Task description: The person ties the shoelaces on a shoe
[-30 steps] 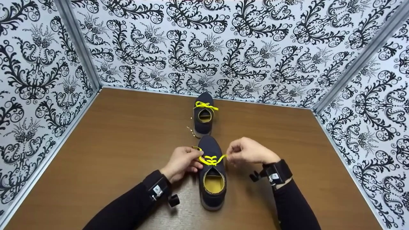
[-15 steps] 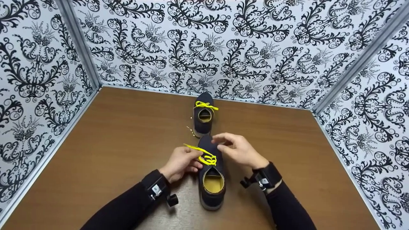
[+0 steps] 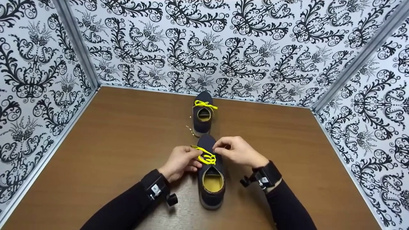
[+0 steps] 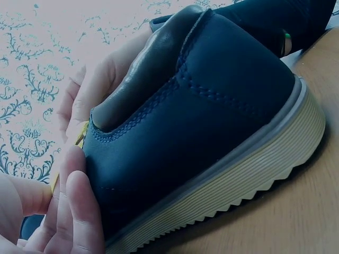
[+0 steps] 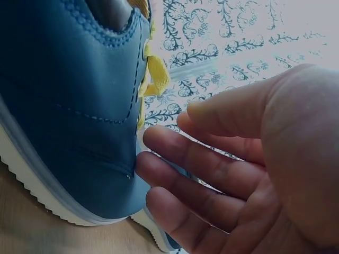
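Observation:
A dark navy shoe with a yellow insole stands on the table, toe pointing away from me. My left hand is at its left side and pinches the yellow shoelace between thumb and fingers; the left wrist view shows a bit of lace at that thumb. Over the shoe's right front hovers my right hand, its thumb and index tips close together. I see no lace between them in the right wrist view, where the other fingers are loosely bent by the shoe's side and a yellow loop stands out beyond them.
A second navy shoe stands just beyond the first, its yellow lace tied in a bow. Small pale specks lie on its left. Patterned walls bound the brown table at back and sides.
My right hand has let go of the lace end on the right and moved left over the toe. That lace now crosses toward my left hand, which keeps its grip; the right thumb and index have drawn together.

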Demonstrator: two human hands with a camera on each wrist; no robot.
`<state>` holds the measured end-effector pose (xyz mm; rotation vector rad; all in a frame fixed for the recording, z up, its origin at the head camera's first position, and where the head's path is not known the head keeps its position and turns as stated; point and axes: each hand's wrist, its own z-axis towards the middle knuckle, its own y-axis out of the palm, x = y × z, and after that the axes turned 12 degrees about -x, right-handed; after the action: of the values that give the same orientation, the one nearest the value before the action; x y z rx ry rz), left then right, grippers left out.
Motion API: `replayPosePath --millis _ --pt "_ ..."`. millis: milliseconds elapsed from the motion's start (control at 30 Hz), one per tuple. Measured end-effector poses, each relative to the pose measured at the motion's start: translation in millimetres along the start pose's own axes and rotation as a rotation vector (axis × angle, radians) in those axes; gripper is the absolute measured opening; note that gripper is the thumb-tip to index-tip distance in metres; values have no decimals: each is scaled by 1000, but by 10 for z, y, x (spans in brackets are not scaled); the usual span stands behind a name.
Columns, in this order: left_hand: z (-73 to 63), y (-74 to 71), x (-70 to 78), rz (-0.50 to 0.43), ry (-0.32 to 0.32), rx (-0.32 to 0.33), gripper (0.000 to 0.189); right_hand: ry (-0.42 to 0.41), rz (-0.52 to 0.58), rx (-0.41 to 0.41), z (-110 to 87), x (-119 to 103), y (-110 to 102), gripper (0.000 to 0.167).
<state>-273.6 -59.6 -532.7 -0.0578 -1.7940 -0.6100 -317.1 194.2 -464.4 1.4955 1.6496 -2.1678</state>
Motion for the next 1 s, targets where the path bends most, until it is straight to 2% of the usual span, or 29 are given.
replayPosePath --millis 267,533,767,1000 --pt "-10 21 11 24 8 20 23 -68 42 -32 1 -19 4 7" --pt "-7 16 6 41 6 18 24 -228 49 -108 31 18 62 7" --pt "-7 12 9 37 7 18 24 -233 1 -119 62 8 119 13" --pt "-2 7 11 35 8 5 25 -259 -35 -84 75 3 164 10"
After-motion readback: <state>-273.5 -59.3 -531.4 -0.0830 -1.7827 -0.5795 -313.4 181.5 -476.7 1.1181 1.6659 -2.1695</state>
